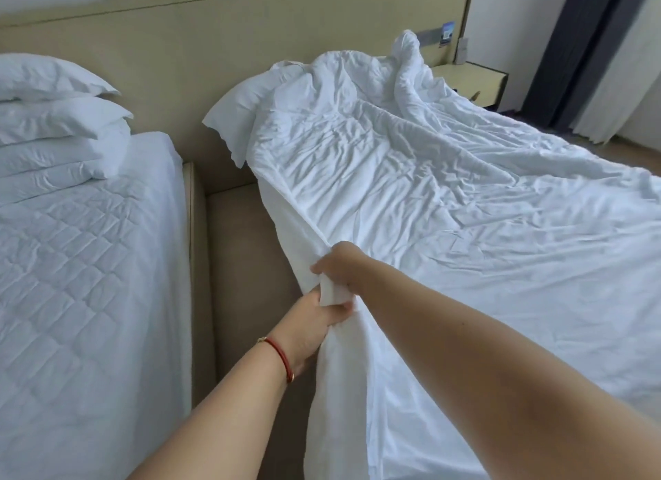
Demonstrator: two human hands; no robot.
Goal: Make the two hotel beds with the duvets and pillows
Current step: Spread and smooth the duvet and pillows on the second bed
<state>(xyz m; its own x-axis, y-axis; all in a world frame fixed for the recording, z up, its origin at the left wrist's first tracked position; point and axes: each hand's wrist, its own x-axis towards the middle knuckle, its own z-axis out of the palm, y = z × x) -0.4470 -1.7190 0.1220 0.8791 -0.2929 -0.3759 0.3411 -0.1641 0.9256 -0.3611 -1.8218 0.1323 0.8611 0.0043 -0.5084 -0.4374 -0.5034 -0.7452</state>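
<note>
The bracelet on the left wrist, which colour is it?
Red, with a small gold-coloured piece; the bracelet shows in the head view, the only view.

Soft, even daylight from my right; white duvet near blown-out, shadows faint, slight overall softness, wide-angle bending toward frame edges.

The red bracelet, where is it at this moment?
In the head view, the red bracelet sits on the left wrist, low in the gap between the two beds, just below the left hand gripping the duvet.
</note>
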